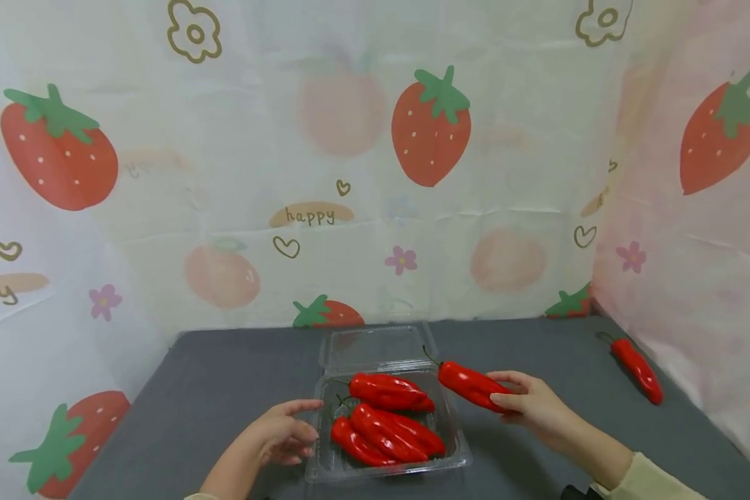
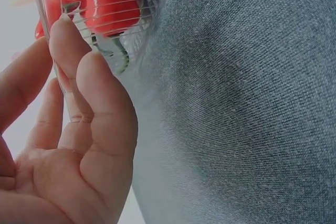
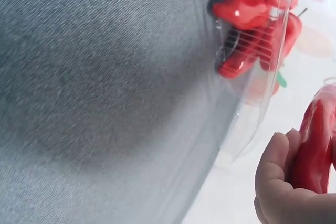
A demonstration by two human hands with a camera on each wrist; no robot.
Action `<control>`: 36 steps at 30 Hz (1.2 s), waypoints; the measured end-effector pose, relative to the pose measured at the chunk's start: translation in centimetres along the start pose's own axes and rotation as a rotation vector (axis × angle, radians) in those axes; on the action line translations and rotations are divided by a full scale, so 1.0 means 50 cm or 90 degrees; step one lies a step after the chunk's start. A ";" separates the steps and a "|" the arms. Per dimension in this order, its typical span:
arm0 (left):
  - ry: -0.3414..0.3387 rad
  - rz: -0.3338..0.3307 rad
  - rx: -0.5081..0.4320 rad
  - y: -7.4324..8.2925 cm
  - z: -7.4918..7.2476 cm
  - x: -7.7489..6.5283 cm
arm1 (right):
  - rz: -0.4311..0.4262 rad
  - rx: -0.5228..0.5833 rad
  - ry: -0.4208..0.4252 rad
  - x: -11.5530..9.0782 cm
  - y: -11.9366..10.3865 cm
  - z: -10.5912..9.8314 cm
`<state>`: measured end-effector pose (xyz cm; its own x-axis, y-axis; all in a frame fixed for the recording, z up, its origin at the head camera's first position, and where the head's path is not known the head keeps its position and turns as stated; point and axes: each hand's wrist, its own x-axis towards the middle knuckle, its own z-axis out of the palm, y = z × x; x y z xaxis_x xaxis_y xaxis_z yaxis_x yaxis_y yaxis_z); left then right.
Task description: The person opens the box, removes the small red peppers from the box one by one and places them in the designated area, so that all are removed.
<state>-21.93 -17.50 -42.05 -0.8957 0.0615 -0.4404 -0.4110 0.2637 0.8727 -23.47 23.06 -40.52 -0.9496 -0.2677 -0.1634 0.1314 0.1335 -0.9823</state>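
Note:
A clear plastic clamshell box lies with its lid folded back on the table. Several glossy red peppers with thin green stems are heaped inside it. To the right of the box, my right hand holds another red pepper up in the air by its blunt end, stem toward the box. The right wrist view shows fingers and thumb around that held pepper. At the box's left side is my left hand, its fingers loosely bent. Its fingertips appear to touch the box wall in the left wrist view.
One more red pepper lies near the right edge of the grey table. The transparent lid lies flat behind the box. Curtains printed with strawberries stand at the back and both sides.

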 end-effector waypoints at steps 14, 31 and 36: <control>0.000 -0.014 0.014 0.006 -0.003 -0.003 | 0.014 0.022 0.075 -0.017 0.011 -0.043; -0.016 -0.005 0.001 0.007 -0.002 0.003 | 0.023 0.016 0.130 -0.027 0.015 -0.077; -0.019 -0.002 0.002 0.004 -0.002 0.002 | 0.039 0.011 0.152 -0.025 0.016 -0.087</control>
<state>-22.14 -17.54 -41.89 -0.8889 0.0900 -0.4493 -0.4129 0.2676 0.8706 -23.42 27.65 -40.69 -0.9797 -0.0257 -0.1989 0.1942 0.1259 -0.9728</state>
